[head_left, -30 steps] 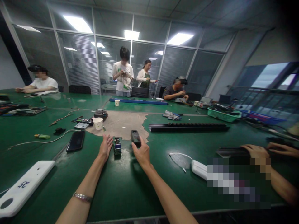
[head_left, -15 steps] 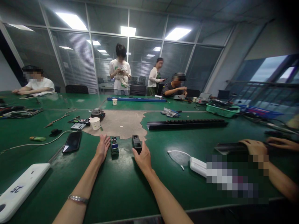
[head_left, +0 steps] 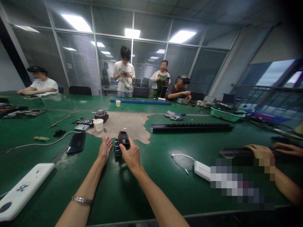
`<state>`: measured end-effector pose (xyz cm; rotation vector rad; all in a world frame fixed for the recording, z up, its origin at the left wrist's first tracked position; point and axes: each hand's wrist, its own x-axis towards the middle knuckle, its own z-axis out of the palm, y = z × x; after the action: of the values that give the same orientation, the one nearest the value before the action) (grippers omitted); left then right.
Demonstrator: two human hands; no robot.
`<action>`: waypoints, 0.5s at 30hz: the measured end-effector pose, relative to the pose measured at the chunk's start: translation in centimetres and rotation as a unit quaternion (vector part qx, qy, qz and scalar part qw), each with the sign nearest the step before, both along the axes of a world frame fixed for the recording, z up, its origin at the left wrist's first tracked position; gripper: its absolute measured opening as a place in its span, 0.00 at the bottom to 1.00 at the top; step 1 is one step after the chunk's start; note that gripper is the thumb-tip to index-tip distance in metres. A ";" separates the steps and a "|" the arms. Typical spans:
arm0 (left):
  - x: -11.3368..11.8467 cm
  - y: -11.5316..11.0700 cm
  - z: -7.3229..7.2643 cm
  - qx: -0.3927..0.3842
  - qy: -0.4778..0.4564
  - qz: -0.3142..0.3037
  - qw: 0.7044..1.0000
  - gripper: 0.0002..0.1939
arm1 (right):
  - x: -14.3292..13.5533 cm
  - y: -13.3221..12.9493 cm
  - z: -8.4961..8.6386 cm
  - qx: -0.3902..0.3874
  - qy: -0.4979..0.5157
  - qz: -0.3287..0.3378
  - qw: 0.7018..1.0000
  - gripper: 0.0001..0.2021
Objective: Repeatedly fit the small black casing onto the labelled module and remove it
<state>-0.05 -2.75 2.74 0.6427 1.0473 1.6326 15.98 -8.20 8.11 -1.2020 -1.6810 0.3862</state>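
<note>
Black casing (head_left: 123, 137) sits in my right hand (head_left: 133, 155), gripped near its lower end, leaving its upper face uncovered; it overlaps the circuit module (head_left: 117, 151) (whether they touch, I can't tell). My left hand (head_left: 104, 149) lies open, empty, beside the module, perhaps as a guard.

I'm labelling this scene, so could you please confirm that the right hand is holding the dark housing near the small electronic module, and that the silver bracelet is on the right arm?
Not quite: the silver bracelet is on the left arm, as the head view shows. The right hand is indeed holding the dark housing near the small electronic module.
</note>
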 end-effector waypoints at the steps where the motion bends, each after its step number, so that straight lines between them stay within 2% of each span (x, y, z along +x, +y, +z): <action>1: 0.0 0.0 0.0 0.000 0.001 0.003 1.000 0.38 | -0.6 0.1 -0.1 -0.004 -0.009 -0.004 1.000 0.15; 6: 0.0 -0.1 0.3 0.004 0.007 0.006 1.000 0.38 | -2.3 0.4 -1.0 -0.030 -0.068 -0.040 0.996 0.18; 10: 0.0 -0.1 0.4 -0.001 0.011 0.011 1.000 0.37 | -3.0 0.4 -0.9 -0.040 -0.110 -0.056 0.992 0.20; 15: -0.1 -0.1 0.5 -0.010 0.011 0.011 1.000 0.38 | -3.6 0.4 -0.8 -0.061 -0.148 -0.056 0.985 0.18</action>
<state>-0.11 -2.85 3.25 0.6381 1.0885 1.6362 12.35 -7.75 7.31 -1.4962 -1.8519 0.2512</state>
